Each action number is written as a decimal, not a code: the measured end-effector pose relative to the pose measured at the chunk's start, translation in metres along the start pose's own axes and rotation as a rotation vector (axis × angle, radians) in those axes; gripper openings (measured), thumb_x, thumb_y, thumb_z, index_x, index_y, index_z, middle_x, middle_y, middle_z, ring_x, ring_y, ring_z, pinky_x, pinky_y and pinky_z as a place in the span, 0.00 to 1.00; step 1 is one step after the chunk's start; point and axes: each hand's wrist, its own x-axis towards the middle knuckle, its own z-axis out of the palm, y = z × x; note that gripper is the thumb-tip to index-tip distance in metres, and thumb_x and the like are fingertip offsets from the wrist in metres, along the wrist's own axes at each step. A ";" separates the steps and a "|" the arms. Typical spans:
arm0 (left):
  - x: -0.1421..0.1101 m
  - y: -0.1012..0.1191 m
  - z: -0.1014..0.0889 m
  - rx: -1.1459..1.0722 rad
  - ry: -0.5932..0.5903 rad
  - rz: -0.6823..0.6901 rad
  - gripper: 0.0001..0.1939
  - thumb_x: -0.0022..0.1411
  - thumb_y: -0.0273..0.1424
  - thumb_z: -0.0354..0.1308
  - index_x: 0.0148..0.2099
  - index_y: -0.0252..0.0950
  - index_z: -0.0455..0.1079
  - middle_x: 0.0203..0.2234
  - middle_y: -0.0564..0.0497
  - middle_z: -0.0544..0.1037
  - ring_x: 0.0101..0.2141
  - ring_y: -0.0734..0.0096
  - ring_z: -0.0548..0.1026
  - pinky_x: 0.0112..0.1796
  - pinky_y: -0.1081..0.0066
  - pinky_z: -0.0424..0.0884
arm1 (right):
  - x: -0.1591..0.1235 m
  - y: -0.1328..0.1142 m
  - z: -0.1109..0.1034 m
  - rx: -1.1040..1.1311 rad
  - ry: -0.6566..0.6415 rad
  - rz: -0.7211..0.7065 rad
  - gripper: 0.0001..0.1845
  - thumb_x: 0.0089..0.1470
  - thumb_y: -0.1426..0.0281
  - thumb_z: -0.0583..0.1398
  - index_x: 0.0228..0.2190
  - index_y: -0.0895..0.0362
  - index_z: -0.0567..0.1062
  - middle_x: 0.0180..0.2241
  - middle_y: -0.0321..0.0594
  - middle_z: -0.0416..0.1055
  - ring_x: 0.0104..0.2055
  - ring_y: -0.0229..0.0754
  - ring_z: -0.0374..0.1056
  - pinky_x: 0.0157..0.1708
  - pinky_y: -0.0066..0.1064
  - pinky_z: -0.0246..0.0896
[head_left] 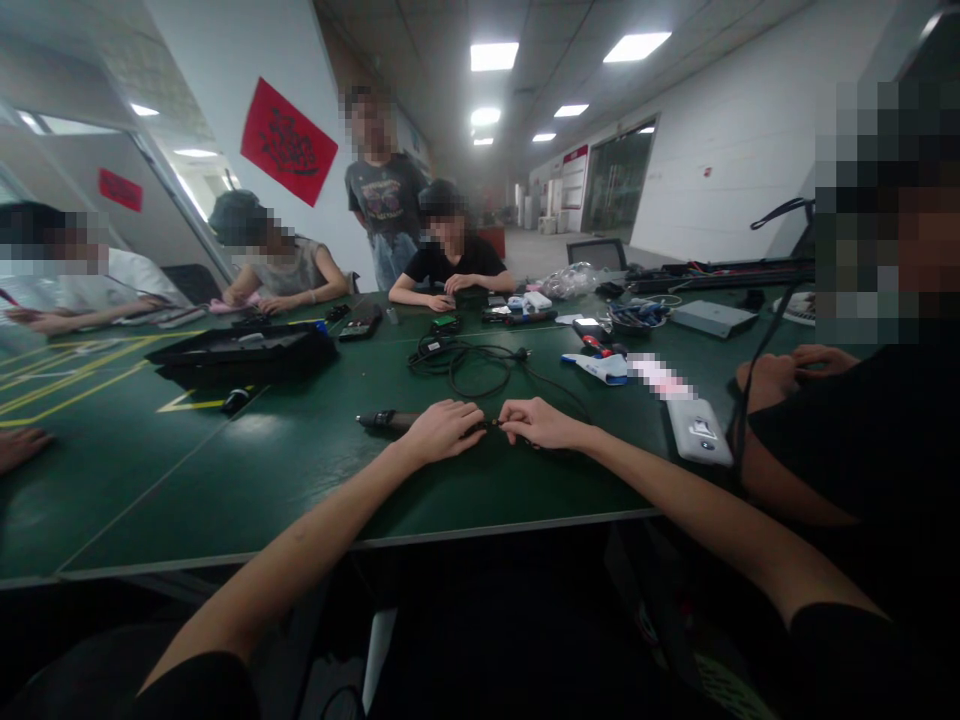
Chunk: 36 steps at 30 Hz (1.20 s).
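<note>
On the green table, my left hand (448, 430) is closed over the rear part of a dark pen-shaped electric screwdriver (386, 420). Its metal tip points left. Close by on the right, my right hand (546, 424) is closed in a pinch at a small dark piece with a brassy glint (494, 424), at the gap between the hands. That piece looks like a cable end, but the fingers hide most of it. Just beyond both hands lies a loosely coiled black cable (480, 370), one strand of which runs behind my right hand.
A black tray (244, 352) stands left, with a small black cylinder (235, 401) in front. To the right are a white-and-blue packet (598, 368), a pale phone-like device (699, 430) and a silver box (712, 318). Co-workers sit across and at my right; one person stands behind.
</note>
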 end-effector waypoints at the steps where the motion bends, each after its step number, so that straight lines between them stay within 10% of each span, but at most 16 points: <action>1: 0.000 0.003 0.002 -0.006 0.013 -0.021 0.11 0.76 0.40 0.51 0.49 0.41 0.70 0.40 0.47 0.76 0.39 0.61 0.77 0.41 0.63 0.68 | 0.000 0.000 -0.001 -0.111 0.021 -0.028 0.09 0.67 0.63 0.60 0.42 0.56 0.75 0.31 0.36 0.79 0.26 0.36 0.70 0.30 0.27 0.59; 8: -0.001 0.009 0.006 -0.014 0.042 -0.071 0.10 0.76 0.38 0.51 0.54 0.41 0.69 0.43 0.47 0.78 0.43 0.61 0.77 0.44 0.63 0.69 | 0.000 -0.002 0.004 -0.575 0.116 -0.075 0.03 0.60 0.67 0.66 0.37 0.53 0.80 0.32 0.37 0.79 0.34 0.41 0.72 0.32 0.30 0.51; 36: 0.001 0.010 0.006 -0.056 0.053 -0.093 0.07 0.73 0.36 0.56 0.51 0.43 0.70 0.42 0.50 0.79 0.42 0.63 0.78 0.44 0.64 0.71 | 0.004 0.001 0.015 -0.487 0.231 -0.038 0.07 0.65 0.64 0.64 0.37 0.53 0.80 0.35 0.37 0.80 0.35 0.41 0.72 0.35 0.30 0.55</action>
